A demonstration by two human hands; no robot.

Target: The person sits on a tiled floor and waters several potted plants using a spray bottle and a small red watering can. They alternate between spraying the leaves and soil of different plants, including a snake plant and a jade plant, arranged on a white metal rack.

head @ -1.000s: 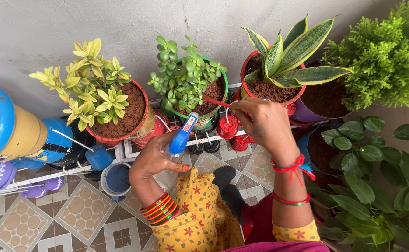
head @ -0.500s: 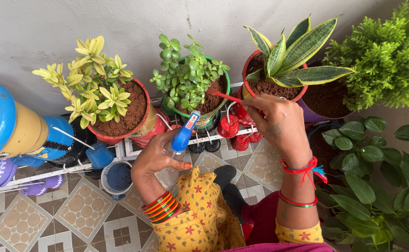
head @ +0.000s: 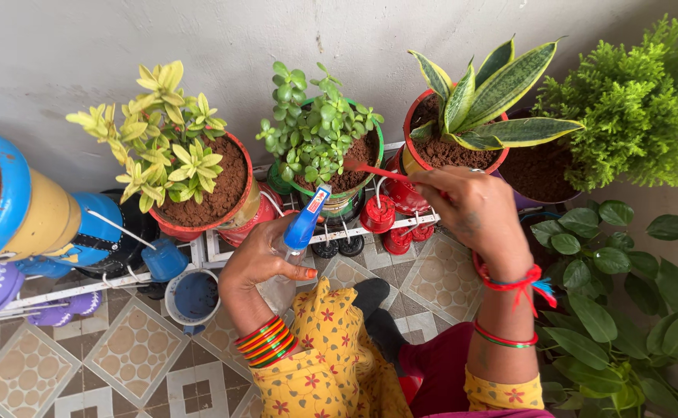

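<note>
**Soil work in the middle pot, sprayer parked in the other hand**

Right hand (head: pixel 474 213): fingers closed in a pinch on a thin red stick (head: pixel 374 170). Stick runs left from the fingertips, far end over the soil of the green-rimmed pot (head: pixel 374 151) holding the small round-leaved plant (head: pixel 312 131). Tip looks at or just above the soil; contact can't be confirmed from this angle.

Left hand (head: pixel 261 259): wrapped around the neck of a clear spray bottle (head: pixel 281 290), blue trigger head (head: pixel 304 220) pointing up toward the same pot. Index finger position on the trigger is hidden, so can't tell if it's being squeezed. No mist visible.

Judgement: the step looks like poking or loosening soil with the stick, with the bottle held ready, not in use.

Next move, if it continues on this pot: short, shallow strokes, stick kept clear of the stems since foliage crowds the left side of the pot. The bottle would need its nozzle aimed at the soil.

Neighbours: red pot with yellow-green shrub (head: pixel 165 151) to the left, red pot with striped sword-leaf plant (head: pixel 482 97) to the right, all on a white rack (head: pixel 215 248) over tiled floor (head: pixel 122 348).
</note>
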